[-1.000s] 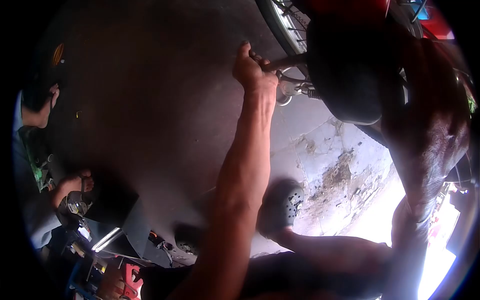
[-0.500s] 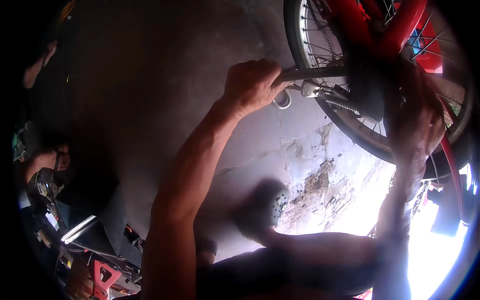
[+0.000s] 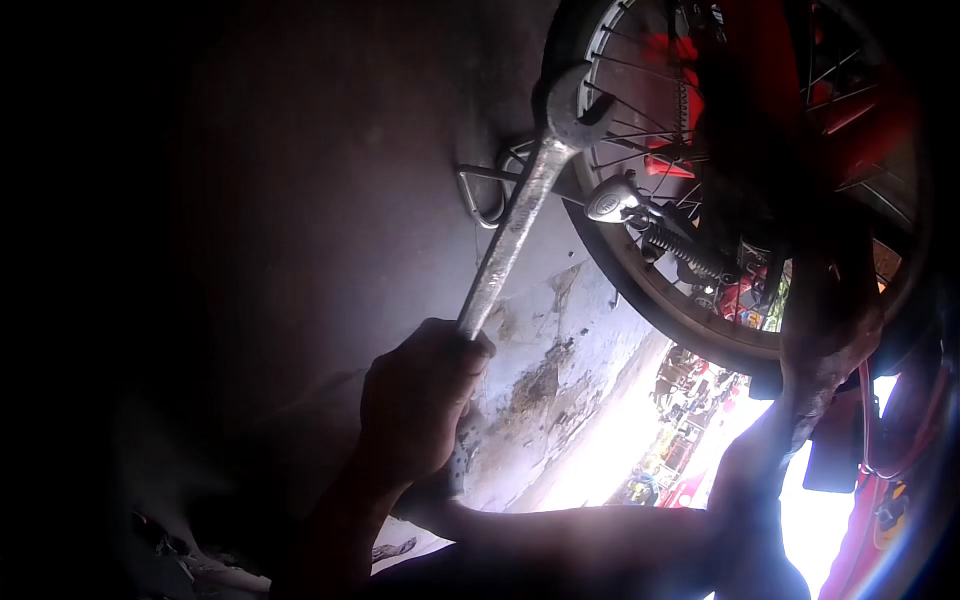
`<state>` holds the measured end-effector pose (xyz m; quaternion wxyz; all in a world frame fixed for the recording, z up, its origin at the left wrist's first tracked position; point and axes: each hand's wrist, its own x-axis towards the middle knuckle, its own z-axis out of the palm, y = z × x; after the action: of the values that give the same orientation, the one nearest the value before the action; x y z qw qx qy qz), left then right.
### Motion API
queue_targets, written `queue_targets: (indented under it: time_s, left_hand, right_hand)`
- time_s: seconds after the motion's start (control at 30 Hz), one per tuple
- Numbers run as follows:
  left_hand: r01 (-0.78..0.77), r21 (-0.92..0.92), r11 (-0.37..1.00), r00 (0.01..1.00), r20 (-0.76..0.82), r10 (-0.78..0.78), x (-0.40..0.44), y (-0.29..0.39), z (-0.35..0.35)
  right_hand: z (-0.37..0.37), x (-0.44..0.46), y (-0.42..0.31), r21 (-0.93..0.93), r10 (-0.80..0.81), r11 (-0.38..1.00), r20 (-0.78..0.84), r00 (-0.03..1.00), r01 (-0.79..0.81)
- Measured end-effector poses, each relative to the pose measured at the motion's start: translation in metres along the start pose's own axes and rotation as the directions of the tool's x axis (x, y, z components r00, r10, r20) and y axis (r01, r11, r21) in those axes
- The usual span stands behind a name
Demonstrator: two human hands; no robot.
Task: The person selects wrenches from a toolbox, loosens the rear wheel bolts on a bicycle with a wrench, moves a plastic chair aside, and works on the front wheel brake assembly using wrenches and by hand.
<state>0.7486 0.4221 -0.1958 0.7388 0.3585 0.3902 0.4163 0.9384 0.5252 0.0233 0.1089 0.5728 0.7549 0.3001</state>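
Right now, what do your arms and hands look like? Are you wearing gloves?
No gloves: the left hand and right hand are bare. I see no sleeve or watch on the left forearm or right forearm. It's too dark to tell about rings.

Looks like a motorcycle repair workshop: spoked wheel with coil-spring linkage, big open-end wrench, grimy, worn floor.

Wheel: top cut off.
Wrench: lower end hidden by left hand.
Right hand: fingers lost in shadow.
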Motion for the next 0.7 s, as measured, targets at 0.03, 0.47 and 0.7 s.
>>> queue_targets:
  time_s: [0.03, 0.47, 0.7]
  left_hand:
    - [0.07, -0.118, 0.991, 0.996, 0.059, -0.063, 0.002, -0.002, 0.008]
    - [-0.045, -0.284, 0.958, 0.904, 0.397, 0.16, 0.009, -0.01, 0.09]
    - [-0.117, -0.435, 0.893, 0.907, 0.32, 0.275, 0.019, -0.001, 0.101]
  right_hand:
    - [0.001, 0.0, -0.001, 0.001, 0.01, 1.0, 0.008, 1.0, -0.01]
    - [0.01, 0.0, -0.001, -0.037, 0.09, 0.996, 0.079, 0.993, -0.087]
    - [0.005, -0.005, 0.003, -0.078, 0.129, 0.99, 0.094, 0.987, -0.121]
